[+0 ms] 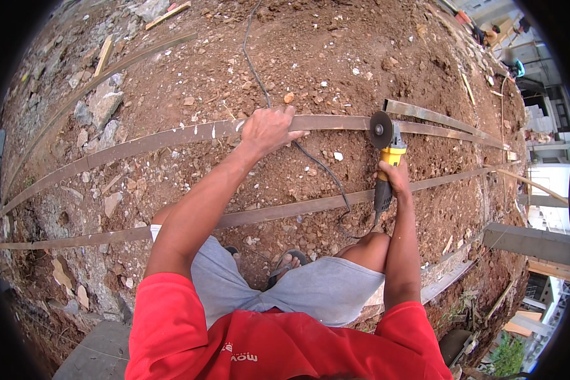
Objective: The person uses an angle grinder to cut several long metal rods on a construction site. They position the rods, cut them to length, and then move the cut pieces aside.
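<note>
Crouching over red, stony dirt, the person had the left hand [269, 128] pressed flat on a long rusty metal strip [171, 136], fingers curled over its far edge and the thumb side lying along the top, so the strip was pinned to the ground. The right hand [394, 177] was wrapped tight around the body of a yellow angle grinder [386, 161], all fingers closed on the grip, and the grinder's disc [380, 130] stood on edge across the strip, well to the right of the holding hand. Whether the disc had bitten into the metal could not be told. A black power cord [320, 168] ran from the tool's tail, looped near the knee and trailed away up the slope, passing under the strip close to the left hand. A second strip [278, 211] lay nearer the body, roughly parallel, and a sandalled foot [286, 263] showed between the knees.

To cut well here, I judged that the disc needed to stay square to the strip, with steady light pressure and no twisting. The holding hand seemed safely clear of the disc and best kept there. The cord looked worth watching, since it crossed the work, and the bare knees sat close to where sparks might fall
</note>
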Demonstrator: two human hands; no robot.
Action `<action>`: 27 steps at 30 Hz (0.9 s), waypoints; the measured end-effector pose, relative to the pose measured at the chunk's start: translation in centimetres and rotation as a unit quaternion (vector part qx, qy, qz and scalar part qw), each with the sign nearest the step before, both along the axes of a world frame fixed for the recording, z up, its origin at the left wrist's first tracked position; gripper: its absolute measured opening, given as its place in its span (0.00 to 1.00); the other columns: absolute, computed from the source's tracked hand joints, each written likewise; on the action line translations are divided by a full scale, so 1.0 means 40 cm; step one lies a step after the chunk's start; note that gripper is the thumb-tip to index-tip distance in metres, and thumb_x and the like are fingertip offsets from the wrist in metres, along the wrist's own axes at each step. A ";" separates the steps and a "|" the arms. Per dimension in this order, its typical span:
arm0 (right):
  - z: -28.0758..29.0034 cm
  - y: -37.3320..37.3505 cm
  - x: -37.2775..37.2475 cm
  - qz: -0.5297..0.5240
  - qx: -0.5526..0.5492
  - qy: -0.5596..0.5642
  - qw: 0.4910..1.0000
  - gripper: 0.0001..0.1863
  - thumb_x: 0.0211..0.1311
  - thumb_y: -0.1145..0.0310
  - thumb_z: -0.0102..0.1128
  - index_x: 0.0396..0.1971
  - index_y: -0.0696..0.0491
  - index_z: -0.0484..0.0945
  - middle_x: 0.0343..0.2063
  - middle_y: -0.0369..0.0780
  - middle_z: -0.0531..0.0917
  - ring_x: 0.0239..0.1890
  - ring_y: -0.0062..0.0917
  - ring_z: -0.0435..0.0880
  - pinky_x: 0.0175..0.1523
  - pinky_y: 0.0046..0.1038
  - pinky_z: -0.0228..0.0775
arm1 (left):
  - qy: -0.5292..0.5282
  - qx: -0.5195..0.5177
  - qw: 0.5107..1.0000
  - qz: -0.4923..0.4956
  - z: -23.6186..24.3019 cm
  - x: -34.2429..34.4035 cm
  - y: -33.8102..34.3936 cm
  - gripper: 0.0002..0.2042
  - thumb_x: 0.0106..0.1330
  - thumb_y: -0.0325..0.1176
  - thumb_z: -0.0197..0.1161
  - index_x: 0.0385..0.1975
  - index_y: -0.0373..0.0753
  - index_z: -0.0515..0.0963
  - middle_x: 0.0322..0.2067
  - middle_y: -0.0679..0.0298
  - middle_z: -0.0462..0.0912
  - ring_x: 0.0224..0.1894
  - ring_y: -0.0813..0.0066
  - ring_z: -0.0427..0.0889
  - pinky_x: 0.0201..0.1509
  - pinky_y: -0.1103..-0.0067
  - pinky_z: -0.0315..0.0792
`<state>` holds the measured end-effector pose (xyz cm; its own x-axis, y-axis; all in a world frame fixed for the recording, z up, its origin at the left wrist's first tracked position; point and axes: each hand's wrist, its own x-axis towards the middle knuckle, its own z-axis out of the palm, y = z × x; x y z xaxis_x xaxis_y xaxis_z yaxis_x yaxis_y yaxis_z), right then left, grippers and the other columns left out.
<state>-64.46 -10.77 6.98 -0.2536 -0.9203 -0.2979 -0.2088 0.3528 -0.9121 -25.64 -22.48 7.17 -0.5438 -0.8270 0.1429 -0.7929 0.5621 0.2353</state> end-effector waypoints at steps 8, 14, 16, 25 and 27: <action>0.000 -0.010 0.003 -0.003 0.005 0.025 1.000 0.19 0.56 0.71 0.68 0.47 0.59 0.75 0.30 0.42 0.85 0.25 0.27 0.87 0.31 0.29 0.81 | 0.006 -0.023 1.000 0.001 -0.007 0.004 0.002 0.33 0.69 0.71 0.55 0.42 0.40 0.78 0.28 0.59 0.87 0.29 0.64 0.89 0.28 0.67 0.83; -0.006 -0.014 -0.007 -0.002 0.004 0.025 1.000 0.20 0.56 0.71 0.69 0.47 0.59 0.75 0.30 0.42 0.85 0.26 0.28 0.87 0.32 0.29 0.82 | -0.011 -0.005 1.000 0.001 -0.016 0.000 -0.004 0.35 0.69 0.72 0.53 0.44 0.39 0.79 0.28 0.58 0.87 0.29 0.64 0.89 0.27 0.67 0.83; -0.009 -0.018 -0.007 0.000 0.004 0.025 1.000 0.20 0.56 0.71 0.70 0.47 0.59 0.76 0.30 0.41 0.85 0.26 0.28 0.88 0.32 0.29 0.82 | -0.008 -0.014 1.000 -0.002 -0.021 0.003 -0.005 0.36 0.69 0.73 0.53 0.44 0.38 0.79 0.28 0.58 0.87 0.28 0.65 0.89 0.27 0.67 0.83; -0.030 -0.025 -0.025 0.004 -0.007 0.022 1.000 0.19 0.57 0.70 0.70 0.47 0.58 0.76 0.31 0.39 0.85 0.26 0.26 0.87 0.32 0.29 0.81 | -0.009 -0.008 1.000 -0.005 -0.015 0.001 -0.003 0.37 0.68 0.72 0.54 0.46 0.37 0.79 0.34 0.55 0.88 0.32 0.62 0.90 0.29 0.66 0.84; -0.028 -0.028 -0.015 0.009 -0.006 0.010 1.000 0.19 0.57 0.70 0.70 0.46 0.58 0.76 0.31 0.39 0.85 0.26 0.25 0.86 0.32 0.28 0.81 | -0.006 -0.005 1.000 -0.002 -0.015 0.004 -0.002 0.36 0.68 0.72 0.55 0.46 0.36 0.79 0.36 0.54 0.88 0.34 0.62 0.90 0.30 0.66 0.84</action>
<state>-65.05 -11.90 5.88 -0.2436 -0.9283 -0.2810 -0.2337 0.3373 -0.9119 -25.48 -22.58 6.59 -0.5494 -0.8229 0.1448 -0.7931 0.5682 0.2195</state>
